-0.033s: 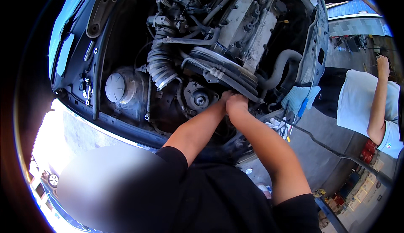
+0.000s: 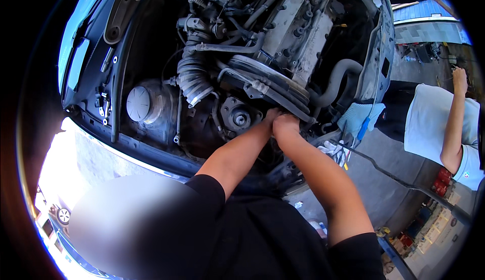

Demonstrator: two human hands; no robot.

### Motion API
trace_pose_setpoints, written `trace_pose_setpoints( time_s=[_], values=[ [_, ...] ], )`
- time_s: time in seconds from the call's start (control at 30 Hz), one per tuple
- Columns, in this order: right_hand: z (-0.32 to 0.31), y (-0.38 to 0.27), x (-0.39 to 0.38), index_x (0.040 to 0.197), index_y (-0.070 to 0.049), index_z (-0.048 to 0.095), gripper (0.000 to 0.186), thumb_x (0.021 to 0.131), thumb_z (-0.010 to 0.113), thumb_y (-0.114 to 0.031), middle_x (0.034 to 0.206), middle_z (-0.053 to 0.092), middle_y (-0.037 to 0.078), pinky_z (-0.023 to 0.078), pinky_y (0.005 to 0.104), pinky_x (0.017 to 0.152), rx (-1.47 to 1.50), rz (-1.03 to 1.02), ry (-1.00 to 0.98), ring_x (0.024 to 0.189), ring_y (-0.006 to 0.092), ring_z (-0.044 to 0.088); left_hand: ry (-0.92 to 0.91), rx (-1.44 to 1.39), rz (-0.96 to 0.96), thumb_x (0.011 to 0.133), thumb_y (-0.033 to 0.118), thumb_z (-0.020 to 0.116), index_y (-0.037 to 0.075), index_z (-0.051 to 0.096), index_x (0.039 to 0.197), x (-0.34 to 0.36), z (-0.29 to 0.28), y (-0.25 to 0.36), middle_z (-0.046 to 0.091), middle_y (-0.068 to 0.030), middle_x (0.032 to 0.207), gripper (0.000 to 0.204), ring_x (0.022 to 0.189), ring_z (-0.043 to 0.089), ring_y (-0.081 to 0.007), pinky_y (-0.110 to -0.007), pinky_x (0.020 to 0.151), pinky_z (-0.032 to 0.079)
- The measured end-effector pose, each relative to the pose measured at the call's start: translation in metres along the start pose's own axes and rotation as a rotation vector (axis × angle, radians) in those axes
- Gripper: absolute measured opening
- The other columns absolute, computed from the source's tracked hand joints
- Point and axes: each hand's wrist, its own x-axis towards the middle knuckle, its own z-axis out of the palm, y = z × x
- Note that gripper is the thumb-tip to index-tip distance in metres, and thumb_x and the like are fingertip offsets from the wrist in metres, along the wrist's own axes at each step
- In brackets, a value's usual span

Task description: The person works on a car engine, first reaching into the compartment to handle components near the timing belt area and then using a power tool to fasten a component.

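Note:
Both my arms reach into an open car engine bay. My left hand (image 2: 273, 114) and my right hand (image 2: 285, 123) meet close together, low beside the front end of the engine (image 2: 277, 47). A dark hose or pipe (image 2: 287, 106) runs just above them. Their fingers drop out of sight among the parts, so what they touch or hold is hidden. Left of my left forearm sits a round metal mount (image 2: 239, 118) with a bolt in its centre. A ribbed intake hose (image 2: 194, 80) lies beyond it.
A capped strut tower (image 2: 139, 105) stands at left, with loose tools and fasteners (image 2: 104, 105) on the ledge beside it. A light-blue cloth (image 2: 352, 116) and a blue-handled tool (image 2: 363, 128) rest on the right edge. Another person (image 2: 434, 123) stands at right. A dark bar (image 2: 389, 173) crosses the lower right.

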Motion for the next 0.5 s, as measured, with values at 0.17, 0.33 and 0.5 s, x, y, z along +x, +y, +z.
trace_pose_setpoints(
  time_s=[0.17,0.33,0.5],
  values=[
    [-0.009,0.016,-0.023,0.118,0.004,0.061,0.032,0.091,0.056,-0.011,0.115,0.067,0.022,0.057,0.0418,0.081,0.166,0.116,0.102,0.098,0.0351,0.069,0.121,0.050,0.127,0.101,0.028,0.046,0.003,0.065,0.115,0.061,-0.031,-0.041,0.067,-0.0157,0.119,0.035,0.110,0.062,-0.0334,-0.042,0.093,0.049],
    [0.036,0.044,-0.039,0.094,-0.003,0.058,0.010,0.086,0.055,-0.008,0.092,0.069,0.020,0.058,0.0405,0.068,0.130,0.063,0.478,0.078,0.0324,0.071,0.382,0.074,0.012,0.096,0.029,0.054,-0.002,0.066,0.115,0.077,-0.029,-0.057,0.067,-0.0231,0.117,0.038,0.110,0.065,-0.0396,-0.044,0.086,0.052],
    [0.029,0.052,-0.036,0.099,-0.003,0.057,0.014,0.086,0.055,-0.008,0.095,0.068,0.021,0.059,0.0405,0.069,0.216,0.066,0.326,0.080,0.0342,0.071,0.381,0.144,-0.038,0.095,0.038,0.056,0.000,0.064,0.125,0.082,-0.029,-0.053,0.065,-0.0212,0.128,0.049,0.117,0.063,-0.0358,-0.045,0.094,0.050]
  ],
)
